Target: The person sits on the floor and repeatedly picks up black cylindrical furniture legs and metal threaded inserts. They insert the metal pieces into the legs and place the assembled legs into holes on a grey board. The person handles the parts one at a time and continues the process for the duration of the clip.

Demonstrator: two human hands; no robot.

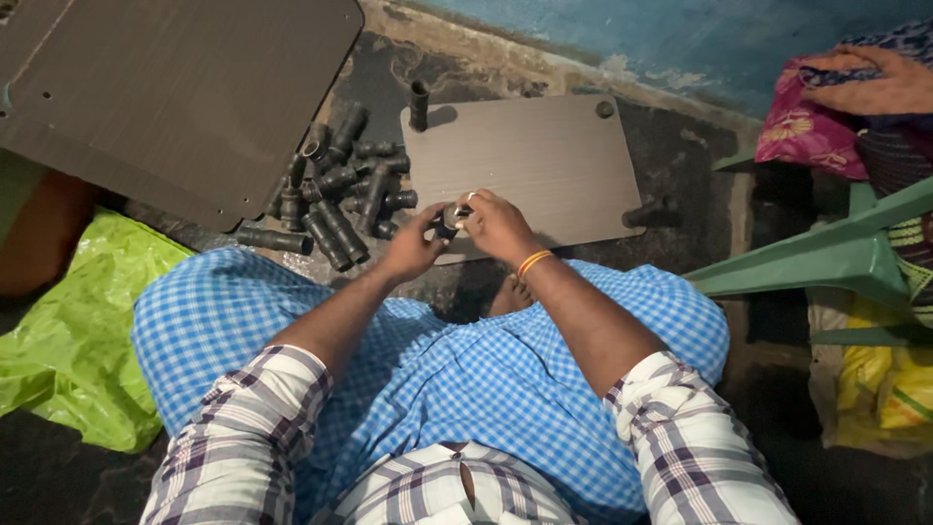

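My left hand and my right hand meet over the near edge of a small brown board lying on the floor. Between their fingers they grip a short black tube piece with a pale, shiny end. A pile of several black tube pieces lies on the floor just left of my left hand. One black tube piece stands upright at the board's far left corner. An orange band circles my right wrist.
A large dark board leans at the upper left. A green plastic bag lies at the left. Green plastic furniture legs, pink cloth and a yellow bag crowd the right. A blue wall runs along the back.
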